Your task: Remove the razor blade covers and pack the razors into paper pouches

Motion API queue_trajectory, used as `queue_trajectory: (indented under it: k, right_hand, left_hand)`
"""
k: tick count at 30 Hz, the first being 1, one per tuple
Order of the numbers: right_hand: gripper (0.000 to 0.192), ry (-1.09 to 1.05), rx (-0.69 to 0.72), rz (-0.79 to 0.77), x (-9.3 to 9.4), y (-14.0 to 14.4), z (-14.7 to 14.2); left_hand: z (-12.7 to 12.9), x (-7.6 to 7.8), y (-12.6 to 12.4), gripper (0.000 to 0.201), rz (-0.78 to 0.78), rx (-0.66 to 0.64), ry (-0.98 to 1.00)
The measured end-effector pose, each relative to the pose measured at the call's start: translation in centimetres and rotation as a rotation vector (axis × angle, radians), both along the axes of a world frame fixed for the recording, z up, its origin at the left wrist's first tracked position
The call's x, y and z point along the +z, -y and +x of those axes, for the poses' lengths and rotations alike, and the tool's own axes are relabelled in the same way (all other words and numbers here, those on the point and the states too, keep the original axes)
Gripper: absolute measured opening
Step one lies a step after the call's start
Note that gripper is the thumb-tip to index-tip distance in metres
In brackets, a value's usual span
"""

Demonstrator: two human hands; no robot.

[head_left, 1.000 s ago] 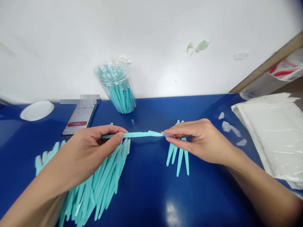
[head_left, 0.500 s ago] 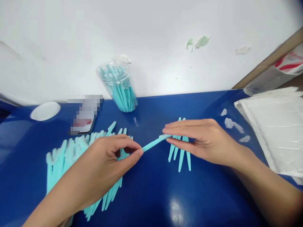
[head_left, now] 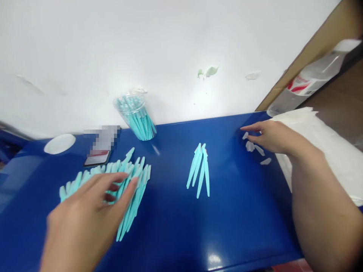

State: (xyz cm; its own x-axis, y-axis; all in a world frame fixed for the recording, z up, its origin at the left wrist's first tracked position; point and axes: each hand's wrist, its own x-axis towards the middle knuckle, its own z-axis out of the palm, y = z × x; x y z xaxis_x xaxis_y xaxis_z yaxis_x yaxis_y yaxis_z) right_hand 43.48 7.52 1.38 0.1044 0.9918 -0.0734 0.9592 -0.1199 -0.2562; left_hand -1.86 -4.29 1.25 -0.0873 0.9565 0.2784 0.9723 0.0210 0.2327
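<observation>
My left hand (head_left: 90,207) hovers over a pile of turquoise eyebrow razors (head_left: 138,196) on the blue table. Its thumb and forefinger are apart, with razors showing behind the gap; I see none clearly held, though the hand is a little blurred. Far to the right, my right hand (head_left: 272,136) reaches beside several small clear plastic caps (head_left: 266,161), index finger extended and thumb apart. One clear cap (head_left: 245,135) lies between those fingertips, apparently on the table. Between the hands, several razors fan out (head_left: 200,170), heads together at the top.
A clear cup (head_left: 136,117) packed with razors leans by the white wall. A phone (head_left: 98,156) and a white lid (head_left: 60,144) lie at the left back. On the right are a white plastic packet (head_left: 314,143), a clear bottle (head_left: 309,79) and a cardboard edge (head_left: 269,98).
My hands have parted: the right moved right to the caps, the left drew back left over the pile. The razor stretched between them no longer shows. The view has shifted right.
</observation>
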Motion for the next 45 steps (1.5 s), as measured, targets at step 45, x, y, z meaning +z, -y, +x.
queue_trajectory:
  k: [45]
  right_hand:
    - [0.031,-1.721,-0.371,-0.295,-2.4,4.2,-16.2]
  left_hand:
    - [-0.2,-2.8,-5.3,0.037,-0.02,-0.472,0.444]
